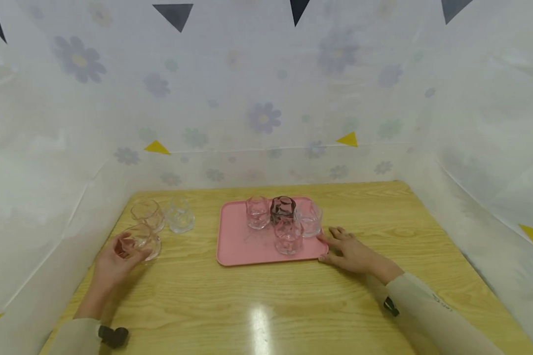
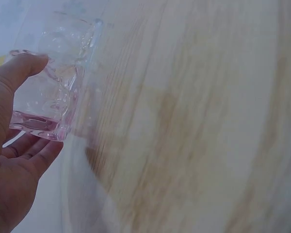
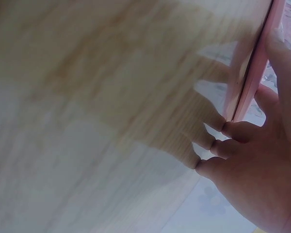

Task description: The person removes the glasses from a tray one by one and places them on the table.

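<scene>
My left hand point(image 1: 117, 261) holds a clear, pink-tinted drinking glass point(image 1: 141, 240) near the table's left side, thumb on one side and fingers on the other. In the left wrist view the same glass point(image 2: 43, 104) shows a pinker base. Just behind it stand two more glasses, one faintly pink point(image 1: 148, 213) and one colourless point(image 1: 180, 217). At the right edge of a pink tray point(image 1: 244, 251) lies my right hand point(image 1: 348, 251), fingers spread. Its thumb is by the tray rim point(image 3: 254, 73), and several fingertips touch the table in the right wrist view.
On the tray stand a pale pink glass point(image 1: 257, 214), a dark grey glass point(image 1: 283, 209), a colourless glass point(image 1: 311, 219) and a front pink glass point(image 1: 288, 236). The wooden table point(image 1: 195, 305) is bounded by white flower-patterned curtains point(image 1: 266, 84).
</scene>
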Motion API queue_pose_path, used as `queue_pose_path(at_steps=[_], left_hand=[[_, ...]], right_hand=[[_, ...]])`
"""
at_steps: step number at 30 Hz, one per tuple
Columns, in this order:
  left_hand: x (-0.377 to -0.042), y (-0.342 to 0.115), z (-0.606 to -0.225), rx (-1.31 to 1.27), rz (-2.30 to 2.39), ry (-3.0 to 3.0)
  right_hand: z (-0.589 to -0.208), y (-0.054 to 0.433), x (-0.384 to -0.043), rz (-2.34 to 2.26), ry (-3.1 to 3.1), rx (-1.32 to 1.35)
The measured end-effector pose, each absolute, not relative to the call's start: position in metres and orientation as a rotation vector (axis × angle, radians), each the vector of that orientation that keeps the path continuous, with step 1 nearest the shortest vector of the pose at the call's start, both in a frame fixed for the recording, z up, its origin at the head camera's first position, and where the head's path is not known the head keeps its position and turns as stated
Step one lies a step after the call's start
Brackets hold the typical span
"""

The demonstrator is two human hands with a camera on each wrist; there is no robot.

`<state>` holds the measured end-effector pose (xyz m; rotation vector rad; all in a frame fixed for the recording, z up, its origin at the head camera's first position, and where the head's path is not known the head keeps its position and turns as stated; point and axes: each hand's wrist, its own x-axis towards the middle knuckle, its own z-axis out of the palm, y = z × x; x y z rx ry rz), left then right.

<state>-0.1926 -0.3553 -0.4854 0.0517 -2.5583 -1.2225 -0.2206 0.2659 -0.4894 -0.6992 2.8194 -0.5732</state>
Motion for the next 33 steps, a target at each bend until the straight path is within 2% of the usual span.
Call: queue_pose_path(at_steps=[33], left_hand=[[-0.1928, -0.3613, -0.4848, 0.129, -1.273, -2.622]], right_hand=[[-0.4918, 0.2669, -0.2214, -0.576, 2.820, -0.693]])
